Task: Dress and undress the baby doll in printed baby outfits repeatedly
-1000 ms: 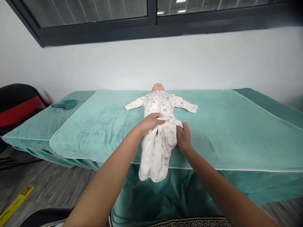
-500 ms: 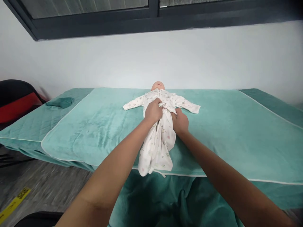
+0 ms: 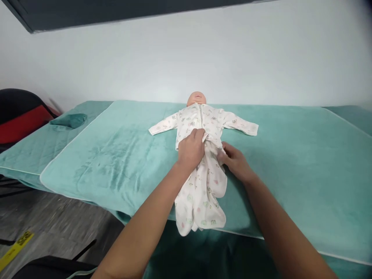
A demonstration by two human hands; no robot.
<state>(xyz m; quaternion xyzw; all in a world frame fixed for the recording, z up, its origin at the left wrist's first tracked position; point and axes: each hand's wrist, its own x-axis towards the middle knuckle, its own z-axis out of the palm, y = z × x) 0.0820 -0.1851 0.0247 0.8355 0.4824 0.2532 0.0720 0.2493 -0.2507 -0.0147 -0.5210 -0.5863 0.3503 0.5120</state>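
A baby doll (image 3: pixel 196 98) lies on its back across the bed, its head toward the wall. It wears a white printed top (image 3: pixel 209 118) with both sleeves spread sideways. White printed baby pants (image 3: pixel 207 205) cover its lower half, and their legs reach the bed's front edge. My left hand (image 3: pixel 192 149) is closed on bunched cloth at the waist, where the top's hem meets the pants. At the other side of the waist, my right hand (image 3: pixel 234 159) pinches the edge of the pants between thumb and fingers. The doll's legs are hidden in cloth.
A teal velvet cover (image 3: pixel 290 162) with white piping lies over the bed. At the left is a face hole (image 3: pixel 69 121), beside a black and red chair (image 3: pixel 26 123). A white wall (image 3: pixel 174 58) rises behind, under a dark window frame (image 3: pixel 116 9).
The view has tilted down and come closer. My right hand has moved outward to the side of the waist, and the twisted cloth there lies flatter. My left hand still grips the waist.
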